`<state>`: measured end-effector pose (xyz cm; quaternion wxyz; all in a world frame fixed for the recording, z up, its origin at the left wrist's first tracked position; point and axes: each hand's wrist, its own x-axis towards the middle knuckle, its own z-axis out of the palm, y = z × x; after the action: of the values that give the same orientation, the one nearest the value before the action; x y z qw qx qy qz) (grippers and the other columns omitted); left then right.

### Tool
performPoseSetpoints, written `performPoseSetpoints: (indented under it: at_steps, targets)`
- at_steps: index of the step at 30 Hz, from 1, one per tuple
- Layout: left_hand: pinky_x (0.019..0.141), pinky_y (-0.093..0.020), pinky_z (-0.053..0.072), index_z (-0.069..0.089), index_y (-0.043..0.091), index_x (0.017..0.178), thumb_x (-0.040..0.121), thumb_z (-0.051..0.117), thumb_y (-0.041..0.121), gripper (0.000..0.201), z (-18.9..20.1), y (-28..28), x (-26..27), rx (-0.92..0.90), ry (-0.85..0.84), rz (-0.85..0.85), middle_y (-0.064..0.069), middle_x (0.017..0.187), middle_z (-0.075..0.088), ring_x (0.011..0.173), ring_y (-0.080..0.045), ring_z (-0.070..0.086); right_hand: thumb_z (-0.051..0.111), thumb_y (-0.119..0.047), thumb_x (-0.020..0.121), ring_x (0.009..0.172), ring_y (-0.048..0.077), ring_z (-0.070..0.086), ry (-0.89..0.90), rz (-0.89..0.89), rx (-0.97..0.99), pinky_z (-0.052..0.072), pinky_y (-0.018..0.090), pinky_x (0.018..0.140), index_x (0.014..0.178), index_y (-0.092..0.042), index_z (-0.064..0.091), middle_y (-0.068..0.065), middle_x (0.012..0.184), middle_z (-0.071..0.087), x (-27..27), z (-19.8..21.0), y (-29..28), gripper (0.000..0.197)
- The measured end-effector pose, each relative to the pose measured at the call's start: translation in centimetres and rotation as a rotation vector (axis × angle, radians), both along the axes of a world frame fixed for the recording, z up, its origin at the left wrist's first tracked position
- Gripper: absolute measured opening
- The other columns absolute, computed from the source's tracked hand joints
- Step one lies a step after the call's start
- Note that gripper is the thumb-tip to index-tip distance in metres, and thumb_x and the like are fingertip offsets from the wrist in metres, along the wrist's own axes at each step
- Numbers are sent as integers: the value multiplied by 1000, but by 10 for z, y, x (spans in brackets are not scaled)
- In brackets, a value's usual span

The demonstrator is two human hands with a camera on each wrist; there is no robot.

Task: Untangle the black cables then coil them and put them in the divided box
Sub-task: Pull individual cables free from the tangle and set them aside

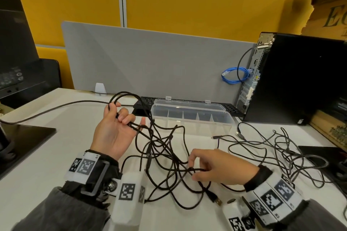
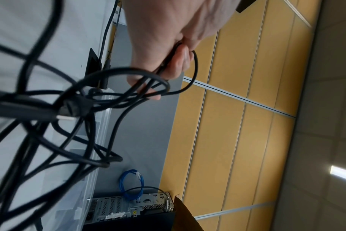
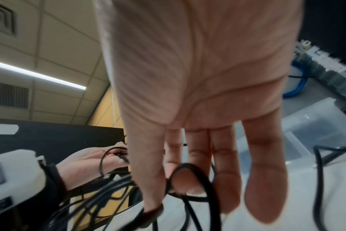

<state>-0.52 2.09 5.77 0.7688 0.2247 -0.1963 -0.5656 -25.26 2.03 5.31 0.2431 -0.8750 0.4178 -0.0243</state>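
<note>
**On white desk: cable tangle, both hands engaged**

Across the smooth white desk (image 1: 56, 155) lies a loose knot of thin, matte black cables (image 1: 169, 148), one USB plug visible. Behind them sits the clear plastic divided box (image 1: 191, 116), lid open. Left hand (image 1: 114, 129), palm up and raised, curls its fingers around several looped strands. Right hand (image 1: 214, 169) pinches one strand between thumb and forefinger, other fingers extended.
</note>
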Motion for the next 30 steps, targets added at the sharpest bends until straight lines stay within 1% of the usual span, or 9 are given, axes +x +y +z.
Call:
performPoseSetpoints:
  at_steps: [4, 7, 9, 15, 17, 19, 22, 25, 30]
  targets:
    - [87, -42, 45, 47, 23, 83, 100, 31, 33, 25, 1, 0, 2, 16, -4, -9, 7, 57, 32, 48, -7, 33, 57, -36, 89, 48, 7, 47, -197, -88, 21, 42, 19, 54, 86, -22, 54, -3, 55, 51, -7, 3, -3, 15]
    - [87, -42, 46, 47, 22, 83, 99, 33, 32, 24, 1, -1, 7, 50, -16, 10, 7, 55, 34, 47, -7, 34, 52, -24, 93, 59, 20, 62, -483, -244, 105, 56, 32, 58, 86, -16, 55, 6, 64, 63, -14, 10, -4, 11]
    - [86, -42, 46, 47, 21, 84, 99, 33, 31, 23, 0, -3, 11, 76, -10, 23, 7, 54, 35, 46, -7, 35, 52, -15, 92, 68, 19, 66, -580, -316, 43, 59, 37, 64, 86, -14, 58, 8, 76, 67, -22, 18, -6, 9]
    - [86, -35, 42, 45, 21, 81, 100, 32, 32, 26, 1, -4, 14, 180, -26, 88, 7, 52, 32, 50, -9, 30, 46, -22, 95, 67, 21, 62, -773, -592, -138, 59, 40, 63, 81, -11, 51, 7, 76, 54, -58, 44, -10, 18]
    - [85, -34, 40, 44, 21, 80, 100, 33, 33, 26, 2, -4, 14, 203, -23, 92, 7, 53, 31, 51, -10, 28, 45, -26, 95, 67, 21, 55, -593, -667, -260, 57, 38, 62, 79, -14, 47, 7, 77, 49, -71, 47, -12, 21]
    - [84, -33, 38, 42, 21, 78, 100, 33, 32, 27, 1, -4, 13, 209, -19, 97, 7, 53, 31, 51, -10, 27, 50, -34, 92, 70, 15, 49, -129, -620, -397, 43, 24, 57, 78, -22, 45, 2, 85, 45, -80, 46, -11, 19]
    - [82, -33, 36, 40, 21, 75, 101, 30, 29, 28, 1, -4, 8, 202, -8, 110, 8, 51, 32, 50, -10, 28, 59, -54, 80, 93, 7, 40, 343, -391, -317, 37, 18, 73, 90, -38, 45, -12, 101, 37, -72, 42, 2, 24]
    - [81, -32, 36, 39, 21, 74, 101, 29, 28, 29, 0, -3, 4, 186, 3, 117, 7, 53, 31, 51, -9, 28, 60, -63, 74, 106, 5, 26, 386, -177, -225, 30, 28, 96, 108, -47, 45, -18, 116, 31, -42, 41, 19, 41]
    - [87, -36, 37, 38, 21, 74, 101, 29, 27, 29, 1, -3, 2, 179, 28, 111, 7, 53, 32, 51, -10, 30, 52, -58, 84, 121, 16, 35, 339, 62, -264, 30, 38, 103, 127, -31, 44, -6, 130, 40, 29, 23, 24, 52]
